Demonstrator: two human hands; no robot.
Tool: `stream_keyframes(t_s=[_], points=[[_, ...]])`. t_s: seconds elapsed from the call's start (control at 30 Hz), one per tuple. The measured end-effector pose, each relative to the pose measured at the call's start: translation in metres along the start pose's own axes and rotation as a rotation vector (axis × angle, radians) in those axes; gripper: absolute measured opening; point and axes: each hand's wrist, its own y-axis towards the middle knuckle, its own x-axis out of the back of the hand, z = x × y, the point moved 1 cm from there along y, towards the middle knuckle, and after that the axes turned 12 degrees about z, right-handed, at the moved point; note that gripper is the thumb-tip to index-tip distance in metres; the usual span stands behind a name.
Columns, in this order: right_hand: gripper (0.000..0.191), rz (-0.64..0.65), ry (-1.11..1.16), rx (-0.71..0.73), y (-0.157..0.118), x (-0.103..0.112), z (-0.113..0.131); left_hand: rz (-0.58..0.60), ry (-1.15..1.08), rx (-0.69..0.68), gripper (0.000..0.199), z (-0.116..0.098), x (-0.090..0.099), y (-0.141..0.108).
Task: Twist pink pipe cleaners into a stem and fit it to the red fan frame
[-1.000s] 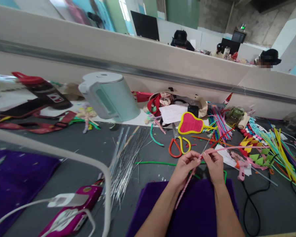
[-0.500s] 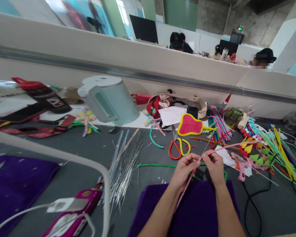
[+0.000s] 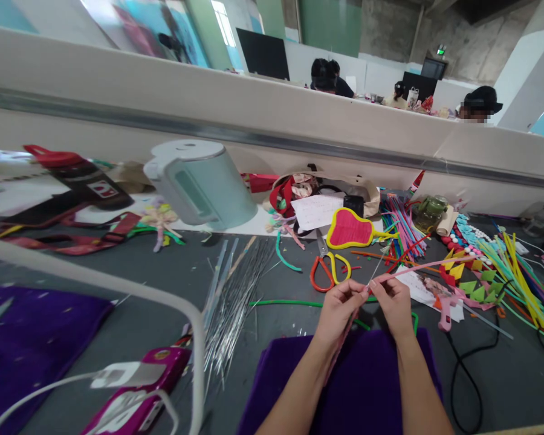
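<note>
My left hand (image 3: 340, 311) is closed in a pinch on a pink pipe cleaner (image 3: 424, 264) at the spot where it meets a thin metal wire (image 3: 378, 266). The wire sticks up and away beyond the fingertips. Below the left palm hangs a pink twisted length, partly hidden by the wrist. My right hand (image 3: 393, 305), fingertips almost touching the left ones, pinches the same pipe cleaner, whose loose end stretches off to the right. Both hands are above a folded purple cloth (image 3: 362, 386). Just beyond them lie scissors (image 3: 327, 254) and a green pipe cleaner (image 3: 290, 303).
A bundle of metal wires (image 3: 236, 314) lies to the left, near a pale blue kettle (image 3: 229, 187). At right are a pink glue gun (image 3: 445, 314) with its black cord and coloured pipe cleaners (image 3: 517, 266). A white tube (image 3: 118, 272) crosses the left foreground.
Both hands keep their pinch at nearly the same place, with only slight finger movement. The pink twisted length under the left wrist shows a little less. The view has shifted slightly.
</note>
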Motion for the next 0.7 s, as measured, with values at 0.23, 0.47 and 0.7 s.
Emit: stream_keyframes(t_s=[0.23,0.47,0.7], points=[[0.017,0.057,-0.020,0.031,0.0014,-0.0018,0.0016,-0.132,0.282,-0.195,0.022,0.0008,-0.0014,-0.0014],[0.016,0.088,0.003,0.002,0.0017,-0.0002,-0.0021,-0.148,0.490,-0.303,0.020,-0.0014,-0.0042,-0.0048],[0.022,0.142,0.314,-0.104,0.0018,0.0019,-0.0056,0.094,-0.026,0.047,0.025,-0.0049,-0.0010,-0.0031]])
